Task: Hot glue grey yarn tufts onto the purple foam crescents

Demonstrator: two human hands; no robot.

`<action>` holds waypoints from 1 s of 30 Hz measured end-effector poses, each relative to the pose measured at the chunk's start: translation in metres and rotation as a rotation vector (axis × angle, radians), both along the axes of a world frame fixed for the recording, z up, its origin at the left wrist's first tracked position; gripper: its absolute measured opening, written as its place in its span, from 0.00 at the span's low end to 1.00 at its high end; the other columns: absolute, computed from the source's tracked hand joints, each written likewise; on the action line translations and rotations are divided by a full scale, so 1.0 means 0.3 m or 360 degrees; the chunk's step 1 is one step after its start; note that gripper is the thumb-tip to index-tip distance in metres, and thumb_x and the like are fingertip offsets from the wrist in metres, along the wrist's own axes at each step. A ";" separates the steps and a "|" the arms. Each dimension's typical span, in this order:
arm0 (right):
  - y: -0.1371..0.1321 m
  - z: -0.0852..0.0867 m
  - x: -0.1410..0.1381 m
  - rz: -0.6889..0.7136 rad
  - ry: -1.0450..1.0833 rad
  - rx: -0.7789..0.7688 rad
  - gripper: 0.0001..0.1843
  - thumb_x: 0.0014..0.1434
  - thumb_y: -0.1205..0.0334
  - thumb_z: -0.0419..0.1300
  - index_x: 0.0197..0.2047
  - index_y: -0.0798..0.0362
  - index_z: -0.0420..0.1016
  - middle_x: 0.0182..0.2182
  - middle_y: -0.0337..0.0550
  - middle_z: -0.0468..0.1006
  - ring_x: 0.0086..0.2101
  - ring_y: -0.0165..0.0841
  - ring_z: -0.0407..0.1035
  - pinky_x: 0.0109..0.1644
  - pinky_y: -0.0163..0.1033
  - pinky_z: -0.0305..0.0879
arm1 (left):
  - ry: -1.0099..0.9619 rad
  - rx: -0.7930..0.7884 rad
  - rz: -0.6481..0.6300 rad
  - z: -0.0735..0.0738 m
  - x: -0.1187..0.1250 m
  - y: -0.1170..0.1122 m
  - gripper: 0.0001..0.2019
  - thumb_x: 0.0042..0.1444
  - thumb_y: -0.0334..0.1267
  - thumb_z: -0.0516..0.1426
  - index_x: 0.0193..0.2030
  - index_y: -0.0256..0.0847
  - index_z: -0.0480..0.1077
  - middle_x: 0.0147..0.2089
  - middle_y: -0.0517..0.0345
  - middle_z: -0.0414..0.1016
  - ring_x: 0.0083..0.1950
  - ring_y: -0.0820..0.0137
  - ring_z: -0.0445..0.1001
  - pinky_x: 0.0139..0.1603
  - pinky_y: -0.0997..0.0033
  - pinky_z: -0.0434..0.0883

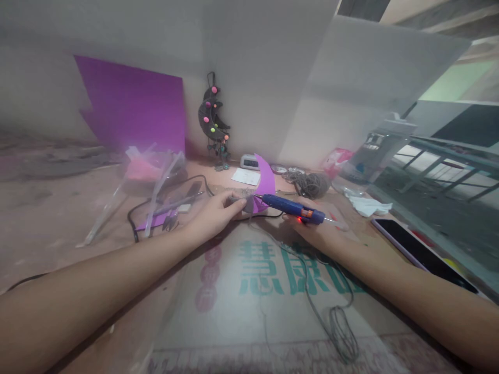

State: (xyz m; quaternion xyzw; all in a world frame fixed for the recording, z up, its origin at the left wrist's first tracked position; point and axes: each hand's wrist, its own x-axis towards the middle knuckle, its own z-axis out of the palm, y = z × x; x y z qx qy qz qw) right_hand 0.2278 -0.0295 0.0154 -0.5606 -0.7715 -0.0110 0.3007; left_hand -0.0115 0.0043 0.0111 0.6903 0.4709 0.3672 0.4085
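My right hand is closed around a blue hot glue gun with a small red light glowing near the trigger; its nozzle points left. At the nozzle tip my left hand pinches a small purple paper piece against the table. A curved purple paper shape stands just behind it. The glue gun's grey cord trails toward me over a cardboard sheet printed with green characters.
A large purple sheet leans on the back wall beside a dark crescent-moon ornament with coloured balls. Clear glue sticks and a plastic bag lie at left, a twine coil and white tissue at right, a phone near the right edge.
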 end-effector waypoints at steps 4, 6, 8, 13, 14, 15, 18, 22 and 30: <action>0.005 -0.009 0.008 0.0009 0.0019 -0.0039 0.12 0.55 0.50 0.59 0.36 0.49 0.74 0.32 0.41 0.78 0.32 0.36 0.71 0.34 0.39 0.66 | -0.0041 -0.0032 0.0000 0.003 0.002 -0.002 0.12 0.55 0.46 0.55 0.31 0.39 0.67 0.19 0.66 0.64 0.18 0.77 0.59 0.20 0.78 0.55; 0.005 -0.009 0.008 -0.0009 0.0004 -0.0036 0.12 0.55 0.49 0.59 0.35 0.49 0.73 0.31 0.42 0.77 0.32 0.36 0.71 0.35 0.39 0.66 | -0.0044 -0.0045 0.0003 0.004 0.003 -0.004 0.12 0.55 0.46 0.55 0.31 0.39 0.68 0.18 0.67 0.64 0.17 0.77 0.59 0.19 0.78 0.55; 0.004 -0.009 0.008 -0.0039 -0.0019 -0.0018 0.13 0.54 0.49 0.59 0.33 0.50 0.73 0.30 0.41 0.76 0.31 0.36 0.70 0.34 0.39 0.65 | -0.0044 -0.0052 0.0003 0.003 0.003 -0.004 0.11 0.55 0.46 0.55 0.31 0.39 0.68 0.19 0.66 0.66 0.17 0.77 0.60 0.19 0.78 0.55; 0.005 -0.012 0.008 -0.0031 -0.0030 0.0035 0.13 0.55 0.49 0.58 0.31 0.50 0.72 0.29 0.41 0.75 0.30 0.36 0.70 0.32 0.38 0.64 | -0.0051 -0.0070 -0.0010 -0.001 0.002 -0.003 0.11 0.55 0.46 0.56 0.32 0.40 0.67 0.20 0.66 0.68 0.16 0.77 0.59 0.18 0.78 0.54; 0.005 -0.011 0.007 -0.0027 -0.0033 0.0035 0.13 0.55 0.49 0.58 0.31 0.50 0.72 0.29 0.41 0.76 0.31 0.36 0.70 0.32 0.38 0.64 | -0.0048 -0.0062 -0.0010 -0.001 0.001 -0.004 0.11 0.55 0.46 0.56 0.32 0.40 0.67 0.20 0.66 0.68 0.16 0.77 0.60 0.18 0.78 0.54; 0.005 -0.010 0.007 -0.0026 -0.0041 0.0030 0.12 0.55 0.49 0.58 0.32 0.50 0.72 0.30 0.42 0.76 0.31 0.36 0.70 0.32 0.38 0.63 | -0.0044 -0.0053 -0.0013 0.000 0.001 -0.004 0.11 0.55 0.46 0.56 0.32 0.40 0.68 0.20 0.65 0.68 0.16 0.77 0.60 0.18 0.78 0.54; 0.002 -0.001 0.004 -0.0036 -0.0075 0.0024 0.12 0.55 0.50 0.58 0.31 0.50 0.73 0.29 0.42 0.76 0.31 0.36 0.70 0.31 0.37 0.63 | -0.0023 -0.0048 -0.0015 0.005 0.002 -0.007 0.11 0.56 0.46 0.55 0.32 0.40 0.68 0.19 0.66 0.68 0.16 0.77 0.59 0.18 0.78 0.54; -0.001 0.008 0.001 -0.0026 -0.0109 0.0054 0.12 0.54 0.50 0.59 0.30 0.50 0.72 0.27 0.41 0.75 0.29 0.35 0.69 0.30 0.37 0.61 | -0.0018 -0.0093 0.0001 0.014 0.004 -0.011 0.10 0.56 0.45 0.55 0.32 0.39 0.67 0.19 0.66 0.67 0.15 0.78 0.58 0.18 0.79 0.53; 0.003 -0.001 0.006 0.0022 -0.0061 0.0043 0.11 0.54 0.51 0.59 0.28 0.50 0.70 0.24 0.39 0.73 0.28 0.34 0.68 0.29 0.36 0.59 | -0.0034 -0.0094 -0.0016 0.009 0.004 -0.008 0.11 0.56 0.45 0.55 0.33 0.38 0.67 0.24 0.64 0.71 0.17 0.79 0.59 0.19 0.80 0.55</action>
